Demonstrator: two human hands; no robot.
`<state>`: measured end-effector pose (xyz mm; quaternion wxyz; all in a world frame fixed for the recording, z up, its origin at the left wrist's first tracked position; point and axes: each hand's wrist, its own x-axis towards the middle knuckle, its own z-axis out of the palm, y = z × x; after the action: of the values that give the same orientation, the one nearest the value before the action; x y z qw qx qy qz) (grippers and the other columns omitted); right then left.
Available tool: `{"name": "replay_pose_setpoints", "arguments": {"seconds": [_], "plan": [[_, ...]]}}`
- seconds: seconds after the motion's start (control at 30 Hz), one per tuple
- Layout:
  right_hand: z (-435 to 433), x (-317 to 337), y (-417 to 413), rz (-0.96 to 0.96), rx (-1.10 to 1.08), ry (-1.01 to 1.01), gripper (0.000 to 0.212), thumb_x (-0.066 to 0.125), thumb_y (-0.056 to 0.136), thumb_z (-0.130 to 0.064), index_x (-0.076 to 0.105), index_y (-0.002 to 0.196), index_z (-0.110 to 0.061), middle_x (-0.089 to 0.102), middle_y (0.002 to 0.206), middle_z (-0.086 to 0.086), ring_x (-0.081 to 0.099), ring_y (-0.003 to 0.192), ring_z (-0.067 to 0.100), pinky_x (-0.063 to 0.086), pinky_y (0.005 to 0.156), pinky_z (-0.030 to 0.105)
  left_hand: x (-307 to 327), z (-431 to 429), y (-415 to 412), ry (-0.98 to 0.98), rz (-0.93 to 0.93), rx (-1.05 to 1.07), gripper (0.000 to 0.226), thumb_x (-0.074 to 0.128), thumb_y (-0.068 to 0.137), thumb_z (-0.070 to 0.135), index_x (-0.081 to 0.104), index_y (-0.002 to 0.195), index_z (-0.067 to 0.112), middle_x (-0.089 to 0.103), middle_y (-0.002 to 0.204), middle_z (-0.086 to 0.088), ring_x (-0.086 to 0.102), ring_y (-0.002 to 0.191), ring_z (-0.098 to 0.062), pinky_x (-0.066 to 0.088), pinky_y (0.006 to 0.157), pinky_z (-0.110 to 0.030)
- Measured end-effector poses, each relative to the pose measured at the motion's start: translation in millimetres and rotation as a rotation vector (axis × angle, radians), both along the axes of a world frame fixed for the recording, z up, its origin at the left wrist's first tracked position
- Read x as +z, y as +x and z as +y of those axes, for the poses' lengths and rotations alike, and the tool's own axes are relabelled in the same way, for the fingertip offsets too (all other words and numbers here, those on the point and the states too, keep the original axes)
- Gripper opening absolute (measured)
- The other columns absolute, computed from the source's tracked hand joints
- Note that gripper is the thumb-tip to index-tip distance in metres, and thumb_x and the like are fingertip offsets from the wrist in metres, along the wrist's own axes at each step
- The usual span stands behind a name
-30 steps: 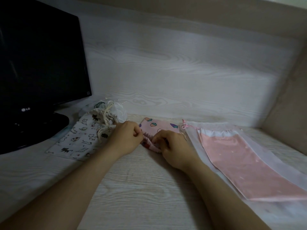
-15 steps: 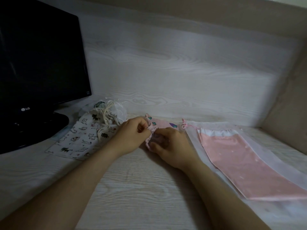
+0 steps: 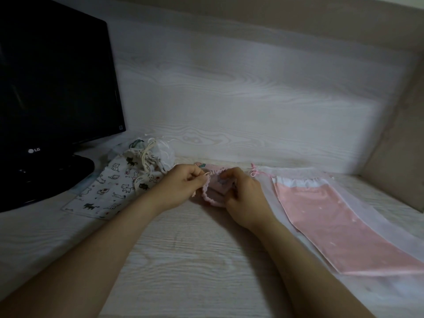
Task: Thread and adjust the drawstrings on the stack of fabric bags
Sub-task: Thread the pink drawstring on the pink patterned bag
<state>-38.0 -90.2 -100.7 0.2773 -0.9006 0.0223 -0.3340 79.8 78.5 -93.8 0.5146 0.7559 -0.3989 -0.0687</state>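
Bare bench (image 3: 195, 260) lies open toward the near edge. The monitor (image 3: 57, 88) and its stand (image 3: 78, 166) block the far left corner, with cat-print bags (image 3: 110, 191) just beside. At the middle of the far edge, the left hand (image 3: 181, 187) and right hand (image 3: 245, 198) hold a small pink pouch (image 3: 213, 199). A pink bag (image 3: 332, 221) on sheer fabric (image 3: 268, 196) covers the right side.

A small pink printed bag (image 3: 215, 190), mouth gathered into ruffles, sits at centre, its pale drawstring (image 3: 205, 177) drawn out leftward. A white cat-print bag (image 3: 110, 191) lies flat to its left, and a sheer white bag (image 3: 332, 216) with pink lining lies flat at right.
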Motion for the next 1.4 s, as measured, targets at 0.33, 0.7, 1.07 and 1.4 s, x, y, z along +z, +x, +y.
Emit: {"name": "replay_pose_setpoints", "arguments": {"seconds": [0.33,0.7,1.07,1.4], "plan": [[-8.2,-9.1,7.8,-0.02,-0.02,-0.016,0.034,0.052,0.083,0.003,0.064,0.11,-0.013,0.067,0.089,-0.001,0.048,0.064,0.007,0.031,0.058,0.021,2.7,3.1,1.2,-0.002,0.117,-0.05,0.014,0.068,0.103,0.027,0.08,0.104,0.019,0.077,0.091,0.006,0.069,0.083,-0.001,0.051,0.081,-0.022],[-3.6,-8.0,6.0,-0.029,0.038,-0.011,0.018,0.066,0.096,-0.034,0.061,0.11,-0.024,0.071,0.083,-0.005,0.065,0.074,0.009,0.05,0.068,0.035,0.7,2.2,1.1,0.034,0.149,-0.088,0.019,0.063,0.106,0.036,0.079,0.109,0.025,0.076,0.114,-0.011,0.067,0.118,-0.018,0.045,0.114,-0.05],[1.0,-0.2,6.8,0.002,0.104,0.184,0.013,0.073,0.094,-0.026,0.078,0.082,-0.024,0.072,0.073,-0.006,0.063,0.069,0.009,0.051,0.067,0.031,-1.4,1.0,-0.2,-0.027,-0.039,-0.123,0.013,0.063,0.106,0.017,0.073,0.097,0.014,0.066,0.082,0.006,0.063,0.074,-0.011,0.052,0.074,-0.027],[6.6,3.2,3.5,-0.013,0.056,0.335,0.018,0.077,0.089,-0.016,0.076,0.072,-0.022,0.073,0.076,0.0,0.067,0.074,0.021,0.055,0.072,0.04,-4.5,-1.4,0.5,-0.032,-0.111,-0.032,0.014,0.06,0.107,0.024,0.067,0.095,0.021,0.07,0.076,0.003,0.07,0.07,-0.017,0.051,0.069,-0.032]]}}
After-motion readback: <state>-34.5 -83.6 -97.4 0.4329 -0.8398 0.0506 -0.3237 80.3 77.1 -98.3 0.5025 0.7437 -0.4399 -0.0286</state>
